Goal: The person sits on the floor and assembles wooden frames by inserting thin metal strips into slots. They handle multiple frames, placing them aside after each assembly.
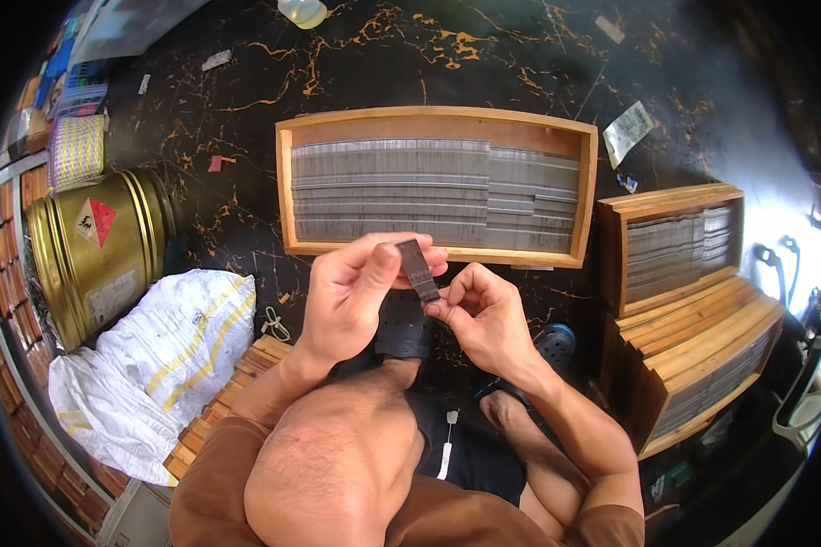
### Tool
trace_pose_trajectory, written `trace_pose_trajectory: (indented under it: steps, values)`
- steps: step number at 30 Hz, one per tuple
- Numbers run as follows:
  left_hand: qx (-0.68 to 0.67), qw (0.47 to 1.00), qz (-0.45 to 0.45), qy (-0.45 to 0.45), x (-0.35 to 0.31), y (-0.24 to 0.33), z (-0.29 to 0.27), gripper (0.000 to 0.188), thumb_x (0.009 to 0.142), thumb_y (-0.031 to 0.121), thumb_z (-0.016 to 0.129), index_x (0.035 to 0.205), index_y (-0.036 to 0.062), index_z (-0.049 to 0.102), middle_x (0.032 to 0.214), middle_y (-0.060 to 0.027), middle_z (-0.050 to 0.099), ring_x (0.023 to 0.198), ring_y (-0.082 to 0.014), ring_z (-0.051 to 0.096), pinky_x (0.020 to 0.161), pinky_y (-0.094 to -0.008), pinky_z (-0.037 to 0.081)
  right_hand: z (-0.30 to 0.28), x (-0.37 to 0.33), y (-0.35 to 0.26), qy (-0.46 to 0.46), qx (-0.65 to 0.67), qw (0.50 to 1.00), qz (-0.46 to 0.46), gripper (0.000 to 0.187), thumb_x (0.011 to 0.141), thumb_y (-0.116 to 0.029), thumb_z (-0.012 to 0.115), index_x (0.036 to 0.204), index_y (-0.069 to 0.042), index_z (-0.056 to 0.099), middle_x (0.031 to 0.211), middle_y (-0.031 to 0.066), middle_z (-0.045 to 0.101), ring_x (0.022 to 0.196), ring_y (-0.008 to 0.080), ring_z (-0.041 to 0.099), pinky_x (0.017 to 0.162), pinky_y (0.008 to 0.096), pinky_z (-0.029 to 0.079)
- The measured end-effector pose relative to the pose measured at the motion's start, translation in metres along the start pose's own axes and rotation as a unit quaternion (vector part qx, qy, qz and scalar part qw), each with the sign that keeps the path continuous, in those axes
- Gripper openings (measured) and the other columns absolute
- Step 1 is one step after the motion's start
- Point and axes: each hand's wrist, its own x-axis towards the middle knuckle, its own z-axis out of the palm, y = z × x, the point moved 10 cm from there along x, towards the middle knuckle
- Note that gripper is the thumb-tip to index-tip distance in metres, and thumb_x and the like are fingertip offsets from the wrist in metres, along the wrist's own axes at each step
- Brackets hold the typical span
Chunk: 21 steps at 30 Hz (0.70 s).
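My left hand (345, 296) is closed, thumb and fingers gripping a small dark rectangular piece (416, 266) that looks like a short stack of thin strips with fine cross lines. The fingertips of my right hand (485, 319) pinch at the lower end of that same piece. Just beyond both hands lies a shallow wooden tray (438, 113) on the dark floor. Tightly packed rows of thin grey strips (388, 187) fill much of it, with a bare band along its far side.
Stacked wooden trays (693, 333) stand at the right, holding similar strips. At the left are a gold metal drum (123, 260), a white woven sack (160, 360) and wooden slats (233, 392). Paper scraps (627, 134) lie on the marbled floor (383, 64).
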Motion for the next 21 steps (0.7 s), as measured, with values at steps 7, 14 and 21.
trace_pose_trajectory:
  steps: [7, 14, 21]
  values:
    - [0.132, 0.972, 0.129, -0.145, -0.009, 0.021, 0.027, 0.082, 0.107, 0.063, 0.032, 0.125, -0.0089, 0.068, 0.116, -0.0235, 0.074, 0.105, -0.0308, 0.074, 0.093, -0.0364, 0.057, -0.012, 0.006, 0.008, 0.043, -0.052, 0.995, -0.074, 0.015, 0.094, 0.010, 0.063, 0.088, 0.001, 0.052, 0.083, 0.0078, 0.069, 0.088, 0.0144, 0.073, 0.078, 0.0296, 0.061]
    - [0.128, 0.975, 0.139, -0.112, -0.005, 0.023, 0.026, 0.058, 0.109, 0.044, 0.047, 0.125, -0.0076, 0.068, 0.112, -0.0210, 0.076, 0.102, -0.0277, 0.075, 0.091, -0.0354, 0.059, -0.011, 0.006, 0.009, 0.042, -0.066, 0.994, -0.079, 0.015, 0.095, 0.009, 0.063, 0.087, 0.001, 0.053, 0.082, 0.0069, 0.068, 0.087, 0.0150, 0.073, 0.077, 0.0301, 0.061]
    - [-0.003, 0.997, -0.034, 0.065, 0.005, -0.005, -0.015, 0.028, 0.095, -0.001, 0.071, 0.122, -0.0072, 0.066, 0.101, -0.0206, 0.076, 0.090, -0.0233, 0.076, 0.082, -0.0339, 0.064, 0.025, -0.017, 0.009, -0.075, 0.079, 0.991, 0.082, 0.022, 0.092, 0.007, 0.072, 0.090, -0.002, 0.052, 0.087, 0.0056, 0.068, 0.089, 0.0133, 0.071, 0.079, 0.0277, 0.059]
